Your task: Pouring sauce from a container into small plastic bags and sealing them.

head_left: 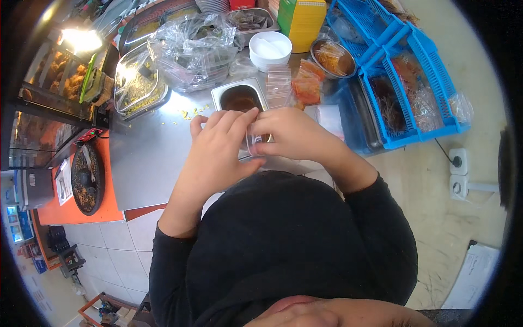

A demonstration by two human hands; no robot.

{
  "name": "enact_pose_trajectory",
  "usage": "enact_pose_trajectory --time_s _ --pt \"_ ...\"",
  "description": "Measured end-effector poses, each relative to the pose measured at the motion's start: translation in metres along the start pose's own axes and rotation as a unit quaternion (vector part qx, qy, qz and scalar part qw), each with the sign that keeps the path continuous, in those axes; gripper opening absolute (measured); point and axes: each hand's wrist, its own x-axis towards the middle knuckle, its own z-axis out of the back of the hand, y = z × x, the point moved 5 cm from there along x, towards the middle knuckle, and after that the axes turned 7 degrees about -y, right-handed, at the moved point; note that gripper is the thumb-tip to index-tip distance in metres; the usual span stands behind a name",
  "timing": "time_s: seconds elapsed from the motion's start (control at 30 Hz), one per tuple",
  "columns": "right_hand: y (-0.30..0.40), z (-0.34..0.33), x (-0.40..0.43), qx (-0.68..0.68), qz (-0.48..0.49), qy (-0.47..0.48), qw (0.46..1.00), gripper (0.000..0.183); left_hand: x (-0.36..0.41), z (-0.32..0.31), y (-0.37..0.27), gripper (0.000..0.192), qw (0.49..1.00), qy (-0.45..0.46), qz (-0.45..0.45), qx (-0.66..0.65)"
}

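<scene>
Both hands meet over the near side of a square steel container (216, 96) with dark brown liquid (241, 100) in it. Between the thumb and fingers of my right hand (292, 133) is a small clear plastic bag (251, 144), partly hidden. My left hand (220, 141) arches beside it, index fingertip close to the right fingers and thumb held apart. Whether the left fingers pinch the bag is hidden. Flat clear zip bags (278, 83) lie just beyond my right hand, alongside orange-filled sachets (306, 83).
A white bowl (269, 59) and a yellow-green box (304, 24) stand behind. Blue plastic baskets (439, 81) hold packets on the right. Left are a heap of clear bags (192, 57), a glass dish (141, 81) with yellow crumbs, and a stone mortar (88, 200).
</scene>
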Motion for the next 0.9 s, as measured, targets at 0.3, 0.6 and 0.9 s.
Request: enact_pose_trajectory --time_s 0.3,0.6,0.9 --pt "0.002 0.001 0.0 -0.027 -0.008 0.029 0.999 0.032 0.002 0.0 -0.001 0.068 1.0 0.02 0.009 -0.017" --pt "0.008 -0.001 -0.007 -0.061 -0.04 0.015 0.997 0.034 -0.008 0.012 -0.009 0.062 0.999 0.001 0.03 0.013" --pt "-0.014 0.032 -0.032 0.033 -0.023 0.015 0.999 0.043 -0.051 0.023 0.042 0.06 0.992 0.024 0.122 -0.012"
